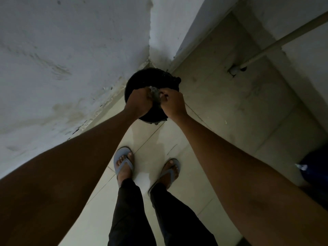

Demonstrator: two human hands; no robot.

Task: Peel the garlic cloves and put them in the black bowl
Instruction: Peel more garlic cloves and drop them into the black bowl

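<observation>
Between the curled fingers of both hands sits a small pale, greyish clump [154,94], crumpled and papery-looking; the dim light makes it too unclear to say whether it is garlic skin or something else. The left hand [139,102] has its fingers bent inward around the left side of the clump, and the right hand [173,103] pinches its right side with fingertips [164,95] drawn tightly together. Both hands grip it, knuckles turned up toward the camera.

Directly below the fingers, and showing behind and around them, is a round black container [152,79] standing on the floor in the corner. Its dark rim curves above the fingertips, and its near edge shows under the wrists. Whether it is the black bowl of the task or a bin lined with a dark bag cannot be told; its inside is too dark to read.

Farther out from the fingers, both bare forearms reach in from the lower corners. Below the hands stand two feet in grey-blue flip-flops [124,163], with dark trousers [129,210] above them, on a pale tiled floor [213,103]. To the left of the fingers rises a stained whitish wall [71,59]. Up to the right, a pale pipe [284,39] runs along another wall.
</observation>
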